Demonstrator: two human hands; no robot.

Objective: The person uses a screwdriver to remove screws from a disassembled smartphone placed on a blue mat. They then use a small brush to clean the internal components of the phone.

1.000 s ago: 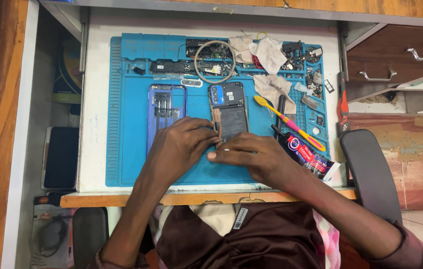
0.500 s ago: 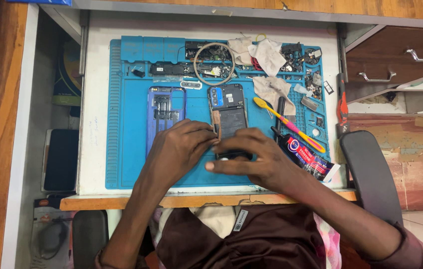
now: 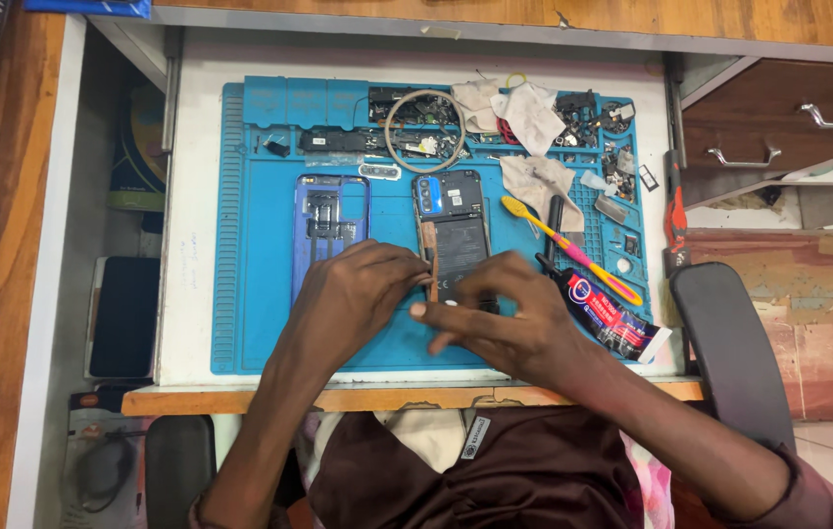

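An opened smartphone (image 3: pixel 453 227) with its battery and blue top showing lies on the blue work mat (image 3: pixel 250 323). My left hand (image 3: pixel 353 294) rests at its lower left edge, fingertips pinching a thin copper-coloured strip (image 3: pixel 430 257) along the phone's left side. My right hand (image 3: pixel 500 318) covers the phone's lower end, fingers curled on it. The two hands nearly touch. A separate blue phone frame (image 3: pixel 330 227) lies just left of the phone.
A yellow and pink toothbrush (image 3: pixel 573 253) and a glue tube (image 3: pixel 605 315) lie right of the phone. A wire ring (image 3: pixel 424 129), cloth scraps (image 3: pixel 534 118) and small parts fill the mat's top. A black chair armrest (image 3: pixel 730 353) and drawers (image 3: pixel 789 127) stand at right.
Both hands have slid slightly down and apart along the phone's lower edge. The left fingers now pinch the strip at the phone's side. The phone has not shifted.
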